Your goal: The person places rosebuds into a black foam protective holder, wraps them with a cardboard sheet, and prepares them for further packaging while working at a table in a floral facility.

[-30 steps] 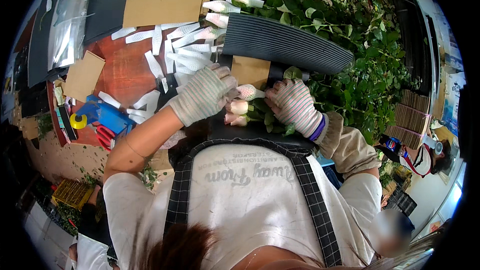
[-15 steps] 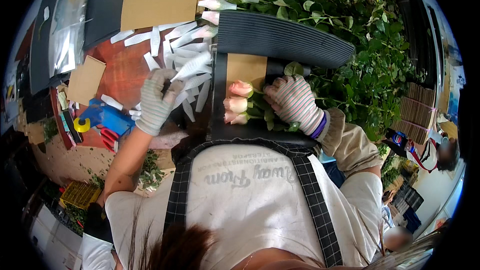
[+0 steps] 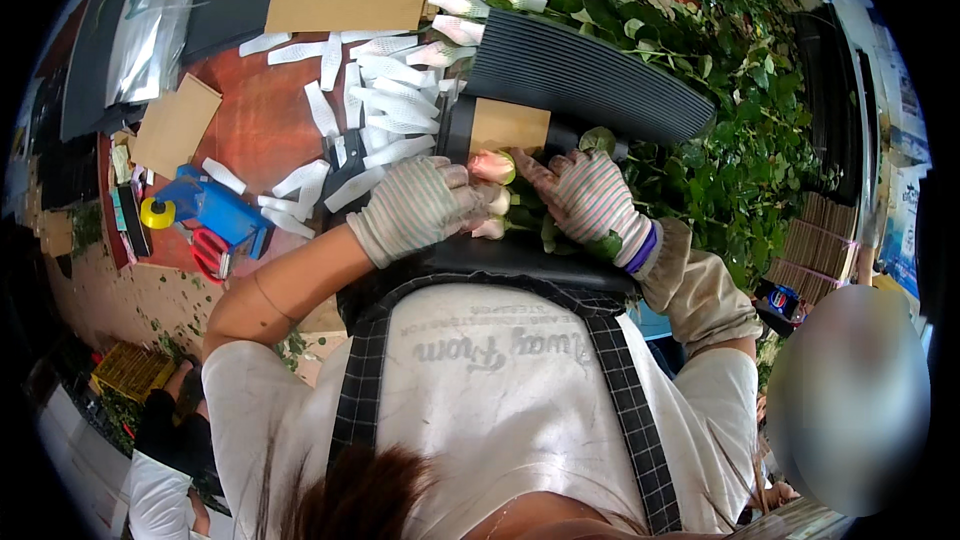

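Three pale pink roses lie side by side on the black padded surface in front of me, blooms to the left; the farthest rose bloom [image 3: 491, 166] shows best. My left hand [image 3: 420, 205], in a striped knit glove, has its fingers curled against the blooms and partly covers the nearer two. My right hand [image 3: 588, 198], gloved alike, is closed around the leafy stems just right of the blooms, its index finger reaching toward the far bloom. Several white mesh flower sleeves [image 3: 400, 105] lie loose beyond my left hand.
A ridged black panel [image 3: 590, 75] stands beyond my hands. Leafy stems [image 3: 740, 130] fill the right. Sleeved roses [image 3: 460, 5] lie at the back. At left are a blue tape dispenser [image 3: 225, 210], red-handled scissors [image 3: 208, 252] and cardboard [image 3: 178, 125]. A blurred person [image 3: 850, 400] is at lower right.
My left hand has moved right, from beside the mesh sleeves to the rose blooms. My right hand stays at the stems. The view has shifted slightly, and a person looms larger at lower right.
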Demonstrator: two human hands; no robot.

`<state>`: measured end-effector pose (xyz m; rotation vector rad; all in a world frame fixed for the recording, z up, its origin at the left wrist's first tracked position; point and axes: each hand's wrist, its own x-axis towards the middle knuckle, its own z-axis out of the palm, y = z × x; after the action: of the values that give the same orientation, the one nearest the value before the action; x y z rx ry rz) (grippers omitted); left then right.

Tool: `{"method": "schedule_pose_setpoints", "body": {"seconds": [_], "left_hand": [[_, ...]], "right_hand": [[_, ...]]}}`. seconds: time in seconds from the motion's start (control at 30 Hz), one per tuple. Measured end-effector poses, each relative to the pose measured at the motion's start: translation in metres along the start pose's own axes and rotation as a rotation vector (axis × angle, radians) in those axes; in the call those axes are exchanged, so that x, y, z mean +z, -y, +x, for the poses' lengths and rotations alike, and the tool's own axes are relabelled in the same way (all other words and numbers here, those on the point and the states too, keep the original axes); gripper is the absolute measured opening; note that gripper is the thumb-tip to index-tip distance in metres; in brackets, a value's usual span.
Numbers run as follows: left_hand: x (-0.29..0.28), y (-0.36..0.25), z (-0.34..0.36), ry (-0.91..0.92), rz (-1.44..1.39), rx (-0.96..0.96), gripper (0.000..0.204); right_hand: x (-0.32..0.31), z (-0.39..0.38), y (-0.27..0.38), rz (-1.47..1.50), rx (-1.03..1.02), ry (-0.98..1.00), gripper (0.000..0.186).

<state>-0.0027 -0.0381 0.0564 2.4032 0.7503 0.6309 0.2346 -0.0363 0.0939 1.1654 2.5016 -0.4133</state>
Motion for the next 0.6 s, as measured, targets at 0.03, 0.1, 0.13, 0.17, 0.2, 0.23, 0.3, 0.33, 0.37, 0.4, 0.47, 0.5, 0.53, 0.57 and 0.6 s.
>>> {"method": "schedule_pose_setpoints", "body": {"seconds": [0.03, 0.1, 0.13, 0.17, 0.2, 0.23, 0.3, 0.33, 0.37, 0.4, 0.47, 0.5, 0.53, 0.57, 0.6], "left_hand": [[-0.006, -0.002, -0.002, 0.054, 0.009, -0.091, 0.024], [-0.003, 0.001, -0.009, -0.021, -0.067, -0.247, 0.023], [0.008, 0.01, -0.012, -0.149, -0.148, -0.307, 0.023], [0.012, 0.013, -0.013, -0.278, -0.23, -0.37, 0.022], [0.011, 0.013, -0.013, -0.19, -0.259, -0.395, 0.021], [0.014, 0.013, -0.013, -0.184, -0.278, -0.383, 0.022], [0.018, 0.013, -0.011, -0.175, -0.313, -0.354, 0.022], [0.016, 0.012, -0.011, -0.146, -0.298, -0.368, 0.022], [0.017, 0.013, -0.012, -0.155, -0.31, -0.366, 0.022], [0.019, 0.015, -0.014, -0.163, -0.321, -0.364, 0.022], [0.018, 0.016, -0.015, -0.237, -0.333, -0.393, 0.022], [0.014, 0.016, -0.015, -0.302, -0.334, -0.425, 0.022], [0.01, 0.016, -0.014, -0.367, -0.335, -0.456, 0.022], [0.002, 0.022, -0.015, -0.348, -0.295, -0.524, 0.023], [-0.005, 0.023, -0.013, -0.383, -0.302, -0.555, 0.022]], "right_hand": [[-0.002, 0.001, 0.001, 0.008, 0.001, 0.061, 0.061], [-0.005, 0.0, 0.004, -0.017, -0.001, 0.047, 0.062], [-0.006, 0.001, 0.005, -0.027, 0.003, 0.055, 0.062], [-0.006, 0.001, 0.006, -0.037, 0.003, 0.067, 0.062], [-0.009, 0.001, 0.007, -0.049, -0.003, 0.064, 0.062], [-0.013, 0.001, 0.008, -0.062, -0.01, 0.061, 0.062], [-0.015, 0.0, 0.008, -0.087, -0.026, 0.051, 0.062], [-0.015, 0.0, 0.008, -0.098, -0.037, 0.046, 0.061], [-0.016, 0.0, 0.007, -0.109, -0.043, 0.041, 0.061], [-0.015, 0.0, 0.007, -0.102, -0.05, 0.043, 0.061], [-0.012, 0.001, 0.006, -0.086, -0.058, 0.044, 0.059], [-0.012, 0.001, 0.006, -0.102, -0.058, 0.049, 0.059], [-0.013, 0.002, 0.007, -0.118, -0.059, 0.054, 0.058], [-0.014, 0.001, 0.007, -0.131, -0.055, 0.059, 0.058], [-0.015, 0.001, 0.007, -0.119, -0.052, 0.065, 0.058]]}}
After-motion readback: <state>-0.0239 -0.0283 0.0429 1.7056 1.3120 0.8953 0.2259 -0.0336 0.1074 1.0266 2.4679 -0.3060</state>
